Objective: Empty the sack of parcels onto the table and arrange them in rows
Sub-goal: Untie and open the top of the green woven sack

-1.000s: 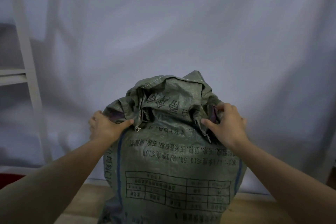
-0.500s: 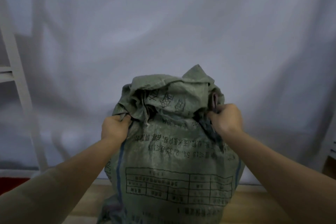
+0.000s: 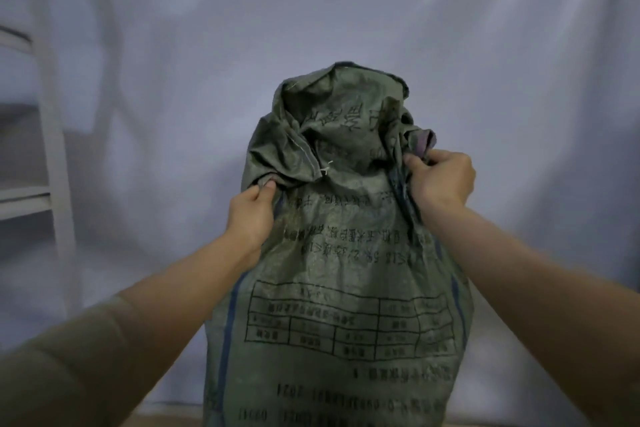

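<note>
Forearms reach forward from the near edge, and between them the green woven sack stands upright with its printing upside down, so it appears inverted, presumably to let the parcels drop out below; no parcels show, and its lower end and any worktop beneath lie out of view. Left hand has its grip clamped on a bunched fold at the sack's left shoulder, and right hand is clamped on gathered cloth at the right, apparently for lifting. Beyond hangs a white sheet, with a pale shelf frame far left.

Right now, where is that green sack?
In the head view the green sack stands upright at centre, before the white backdrop, its bunched top gripped by the left hand and right hand.
</note>
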